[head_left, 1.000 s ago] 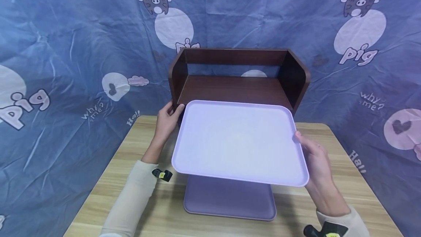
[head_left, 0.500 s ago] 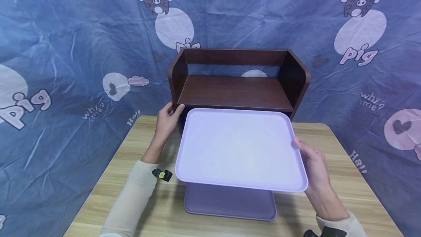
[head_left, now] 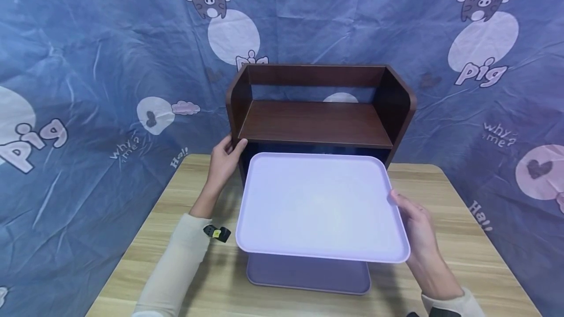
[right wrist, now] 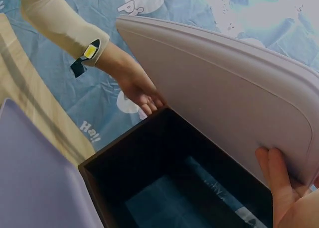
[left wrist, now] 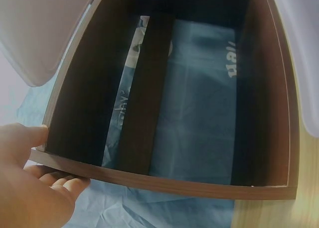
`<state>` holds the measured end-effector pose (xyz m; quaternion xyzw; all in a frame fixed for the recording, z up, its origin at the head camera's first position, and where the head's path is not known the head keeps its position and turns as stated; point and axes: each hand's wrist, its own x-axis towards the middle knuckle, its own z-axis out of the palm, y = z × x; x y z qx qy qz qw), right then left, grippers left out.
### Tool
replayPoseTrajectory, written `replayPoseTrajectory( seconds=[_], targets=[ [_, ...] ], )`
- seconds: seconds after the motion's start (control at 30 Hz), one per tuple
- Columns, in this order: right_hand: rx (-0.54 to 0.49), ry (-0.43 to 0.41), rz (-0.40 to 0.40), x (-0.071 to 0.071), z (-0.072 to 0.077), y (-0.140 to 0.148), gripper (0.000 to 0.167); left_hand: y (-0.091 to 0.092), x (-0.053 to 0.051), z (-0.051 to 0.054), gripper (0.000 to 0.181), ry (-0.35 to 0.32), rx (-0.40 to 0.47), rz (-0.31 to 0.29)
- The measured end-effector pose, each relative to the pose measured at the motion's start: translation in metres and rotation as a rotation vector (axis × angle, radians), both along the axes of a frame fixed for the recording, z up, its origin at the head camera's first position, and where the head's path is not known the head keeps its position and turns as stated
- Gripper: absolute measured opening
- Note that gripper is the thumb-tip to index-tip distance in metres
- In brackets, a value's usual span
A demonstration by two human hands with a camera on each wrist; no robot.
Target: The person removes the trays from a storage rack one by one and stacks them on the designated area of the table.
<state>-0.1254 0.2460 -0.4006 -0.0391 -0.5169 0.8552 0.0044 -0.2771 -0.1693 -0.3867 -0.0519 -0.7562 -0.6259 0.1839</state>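
Note:
A dark brown two-level wooden shelf [head_left: 315, 122] stands on the table. My left hand [head_left: 223, 161] grips its left side panel. In the left wrist view the thumb lies at the front edge with the fingers on the panel's outer side. My right hand [head_left: 418, 226] holds a pale lilac tray [head_left: 321, 204] by its right rim, thumb on top, fingers against the underside [right wrist: 224, 93]. The tray hangs tilted before the shelf, hiding much of the lower compartment [left wrist: 194, 108]. Beneath it a second lilac tray [head_left: 308, 275] lies on the table, partly covered.
The light wood table [head_left: 449, 238] extends on both sides of the shelf. A blue cloth with pig prints [head_left: 110, 62] hangs behind and at the sides. Each sleeve carries a dark wrist strap [head_left: 217, 233].
My right hand has lowered the held tray and drawn it back from the shelf. The shelf's middle board and part of the lower opening now show. My left hand keeps its place.

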Motion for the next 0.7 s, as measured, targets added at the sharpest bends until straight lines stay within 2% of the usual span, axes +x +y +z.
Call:
replayPoseTrajectory(
  seconds=[0.23, 0.47, 0.7],
  targets=[
    [0.047, -0.019, -0.001, 0.002, -0.009, 0.000, 0.040, 0.001, 0.001, 0.002, 0.047, -0.004, 0.000, -0.002],
    [0.046, -0.036, 0.020, 0.005, -0.018, 0.000, 0.040, -0.001, 0.002, 0.001, 0.051, 0.001, 0.009, -0.017],
    [0.048, -0.062, -0.009, 0.007, -0.028, 0.002, 0.037, -0.001, 0.001, 0.003, 0.052, -0.006, 0.019, -0.027]
  ],
)
